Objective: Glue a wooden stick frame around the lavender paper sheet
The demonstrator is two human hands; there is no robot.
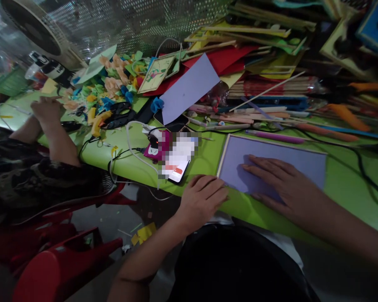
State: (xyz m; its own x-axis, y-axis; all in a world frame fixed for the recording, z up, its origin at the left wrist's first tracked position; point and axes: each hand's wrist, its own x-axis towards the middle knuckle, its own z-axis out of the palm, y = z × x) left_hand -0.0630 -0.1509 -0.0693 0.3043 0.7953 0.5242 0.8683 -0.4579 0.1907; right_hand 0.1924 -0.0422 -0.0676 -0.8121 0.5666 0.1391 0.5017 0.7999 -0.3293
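A sheet of purple paper [271, 153] bordered by thin wooden strips [224, 156] lies on the green table in front of me. My right hand [275, 178] rests flat on the paper, its fingers stretched out and holding nothing. At the near left corner of the bordered sheet, my left hand [204, 197] is bent over the table edge with its fingers together. Its thumb and whatever may be under the fingers are hidden. Left of that hand, a lit phone [180, 170] leans by a magenta power strip [157, 152].
Another purple sheet [190, 88] lies behind, among wooden sticks [267, 90] and pens. A yellow glue gun [100, 122], scissors [121, 112] and paper flowers [116, 75] are farther left. A co-worker's hands [47, 110] rest at the far left. A black cable [359, 161] crosses on the right.
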